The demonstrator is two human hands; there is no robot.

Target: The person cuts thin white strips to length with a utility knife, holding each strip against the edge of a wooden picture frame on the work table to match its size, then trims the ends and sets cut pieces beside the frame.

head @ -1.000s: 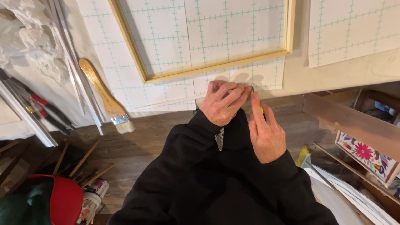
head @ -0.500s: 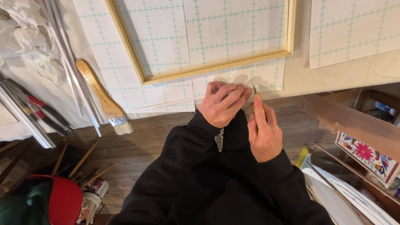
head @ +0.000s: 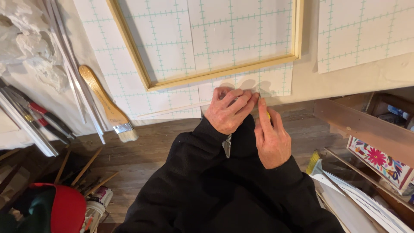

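My left hand [head: 228,111] rests with bent fingers on the lower edge of a white sheet with a green grid [head: 258,84], pinching that edge at the rim of the table. Beside it, my right hand [head: 272,139] points its forefinger up to the same edge and holds a small yellow tool [head: 268,114], mostly hidden by the fingers. Both arms are in black sleeves. A light wooden frame [head: 224,72] lies over the gridded sheets just beyond the hands.
A wooden-handled flat brush [head: 108,108] lies at the left, next to long metal strips [head: 73,82] and red-handled tools [head: 45,116]. Another gridded sheet [head: 366,30] lies at the right. A flowered box [head: 379,162] and papers sit lower right; a red cap [head: 64,211] lower left.
Both hands stay at the sheet's lower edge with only slight finger shifts. The view has drifted a little.
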